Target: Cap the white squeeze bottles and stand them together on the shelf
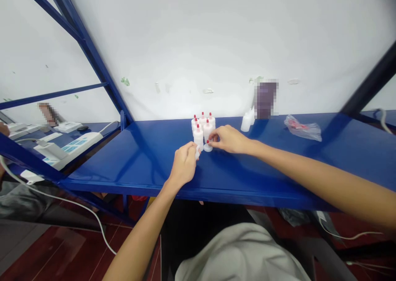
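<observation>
Red-tipped bottles are standing clustered between the bench's front and back edges, presumably for close reach. The left hand is gripping a white piece, apparently steadying it; the right hand is meeting a low red-topped piece, pinch unconfirmed.

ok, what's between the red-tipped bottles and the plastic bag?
In the head view: the right hand, then white bottles, then a pixelated purple object.
</observation>
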Available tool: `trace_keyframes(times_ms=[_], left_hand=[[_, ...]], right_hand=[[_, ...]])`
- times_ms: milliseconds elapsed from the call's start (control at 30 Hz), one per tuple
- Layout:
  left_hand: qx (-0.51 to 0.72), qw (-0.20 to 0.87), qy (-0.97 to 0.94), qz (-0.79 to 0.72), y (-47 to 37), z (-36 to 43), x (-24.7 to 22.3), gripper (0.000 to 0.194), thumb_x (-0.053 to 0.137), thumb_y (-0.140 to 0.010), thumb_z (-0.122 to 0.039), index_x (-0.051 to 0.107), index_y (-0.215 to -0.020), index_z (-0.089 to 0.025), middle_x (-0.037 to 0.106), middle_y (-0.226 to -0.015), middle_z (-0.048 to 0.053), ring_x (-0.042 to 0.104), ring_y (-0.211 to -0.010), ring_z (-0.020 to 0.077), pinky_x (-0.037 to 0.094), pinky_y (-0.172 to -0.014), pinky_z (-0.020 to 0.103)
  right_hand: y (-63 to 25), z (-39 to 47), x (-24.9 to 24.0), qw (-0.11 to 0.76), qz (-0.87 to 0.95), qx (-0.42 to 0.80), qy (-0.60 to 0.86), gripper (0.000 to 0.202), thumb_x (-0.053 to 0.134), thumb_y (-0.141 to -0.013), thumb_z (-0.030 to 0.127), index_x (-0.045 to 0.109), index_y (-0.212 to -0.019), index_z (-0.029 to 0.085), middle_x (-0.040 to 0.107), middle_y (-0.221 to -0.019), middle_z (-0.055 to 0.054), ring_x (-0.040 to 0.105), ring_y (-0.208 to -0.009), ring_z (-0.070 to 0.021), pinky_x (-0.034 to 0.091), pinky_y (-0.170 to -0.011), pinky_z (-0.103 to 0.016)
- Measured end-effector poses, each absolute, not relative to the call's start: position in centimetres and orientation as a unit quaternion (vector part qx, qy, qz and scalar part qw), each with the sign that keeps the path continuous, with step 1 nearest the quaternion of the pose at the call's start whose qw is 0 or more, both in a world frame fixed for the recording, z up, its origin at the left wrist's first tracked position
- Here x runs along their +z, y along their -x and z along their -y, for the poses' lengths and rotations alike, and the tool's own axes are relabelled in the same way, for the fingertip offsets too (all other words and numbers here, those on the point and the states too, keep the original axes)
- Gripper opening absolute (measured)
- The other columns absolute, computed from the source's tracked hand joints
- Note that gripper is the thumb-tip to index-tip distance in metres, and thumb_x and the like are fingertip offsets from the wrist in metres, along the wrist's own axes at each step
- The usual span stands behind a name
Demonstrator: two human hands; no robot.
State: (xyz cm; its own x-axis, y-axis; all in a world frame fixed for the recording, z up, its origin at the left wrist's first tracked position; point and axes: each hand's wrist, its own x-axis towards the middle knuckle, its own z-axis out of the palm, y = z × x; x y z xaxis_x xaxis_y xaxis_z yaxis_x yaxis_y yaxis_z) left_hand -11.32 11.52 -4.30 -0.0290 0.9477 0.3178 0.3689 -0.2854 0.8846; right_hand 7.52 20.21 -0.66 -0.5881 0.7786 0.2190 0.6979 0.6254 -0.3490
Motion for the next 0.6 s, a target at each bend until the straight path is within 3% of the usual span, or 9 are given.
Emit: trace_keyframes(times_ms=[133,300,467,600], left_hand=[[0.471,0.253,-0.662,-0.526,11.1,-11.5,-4.5,0.030,0.037,-0.086,-0.027,0.059,-0.068,-0.019,0.055,-0.060,-0.001,0.048,-0.055,0.0152,0.031,-0.056,0.026],[0.426,0.219,-0.706,-0.522,11.2,-11.3,-4.5,0.034,0.035,-0.089,-0.025,0.055,-0.062,-0.020,0.054,-0.056,0.000,0.049,-0.057,0.0173,0.029,-0.059,0.027],[0.387,0.168,-0.739,-0.525,11.0,-11.1,-4.5,0.037,0.038,-0.091,-0.024,0.049,-0.056,-0.020,0.052,-0.055,0.000,0.045,-0.054,0.0165,0.022,-0.059,0.029],[0.375,0.144,-0.752,-0.522,10.9,-11.1,-4.4,0.037,0.041,-0.092,-0.023,0.046,-0.055,-0.019,0.048,-0.054,0.000,0.042,-0.052,0.0153,0.020,-0.059,0.029]], right_hand=[[-9.7,-20.2,0.1,0.188,0.864,0.066,0.462,0.024,0.058,-0.087,0.035,0.073,-0.090,0.017,0.069,-0.071,-0.003,0.061,-0.063,-0.0167,0.040,-0.063,-0.030],[-14.2,-19.4,0.3,0.126,0.869,0.106,0.466,0.024,0.056,-0.086,0.033,0.072,-0.091,0.016,0.058,-0.055,0.001,0.053,-0.053,-0.0149,0.037,-0.056,-0.029],[-15.9,-18.4,-1.3,0.099,0.879,0.098,0.456,0.026,0.057,-0.087,0.035,0.070,-0.098,0.015,0.066,-0.068,-0.002,0.059,-0.060,-0.0170,0.040,-0.060,-0.029],[-15.7,-18.6,-2.0,0.102,0.876,0.094,0.462,0.021,0.055,-0.089,0.033,0.068,-0.091,0.017,0.068,-0.072,-0.004,0.059,-0.062,-0.0167,0.041,-0.060,-0.029]])
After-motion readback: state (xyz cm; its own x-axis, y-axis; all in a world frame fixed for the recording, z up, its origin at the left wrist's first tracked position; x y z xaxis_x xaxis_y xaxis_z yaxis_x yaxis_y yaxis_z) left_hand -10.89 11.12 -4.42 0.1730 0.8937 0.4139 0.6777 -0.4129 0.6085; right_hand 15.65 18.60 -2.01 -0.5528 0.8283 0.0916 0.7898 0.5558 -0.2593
